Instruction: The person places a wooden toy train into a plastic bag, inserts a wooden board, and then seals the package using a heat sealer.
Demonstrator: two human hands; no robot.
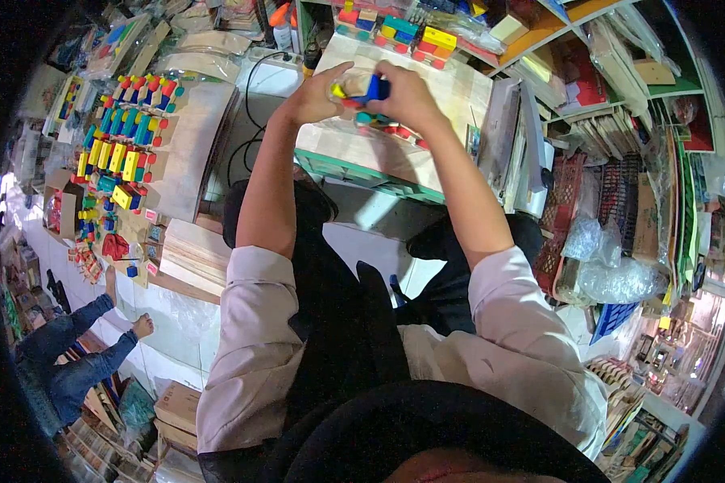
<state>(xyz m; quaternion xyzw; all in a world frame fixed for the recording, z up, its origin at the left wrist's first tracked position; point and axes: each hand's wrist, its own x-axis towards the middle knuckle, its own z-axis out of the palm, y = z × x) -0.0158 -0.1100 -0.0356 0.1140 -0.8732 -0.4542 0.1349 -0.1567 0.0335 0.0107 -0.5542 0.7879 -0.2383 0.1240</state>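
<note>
hands (362,97) grip blue block (372,88), long axis roughly level.

Blue and yellow toy (366,87); pale wooden board (395,133) with green edge.

The room is packed full. A pale wooden tabletop (459,88) with a green edge stands in the middle. The floor (362,241) below it is light and shiny. On the left, flat wooden boards (193,145) lie in stacks, and rows of bright painted blocks (121,153) sit on one of them. On the right, shelves (620,72) with green and orange edges hold books and boxes. Clear plastic bags (612,274) are piled near them. A black cable (246,121) runs beside the tabletop. Another person in blue sleeves (72,354) kneels at the lower left, near cardboard boxes (177,410).
</note>
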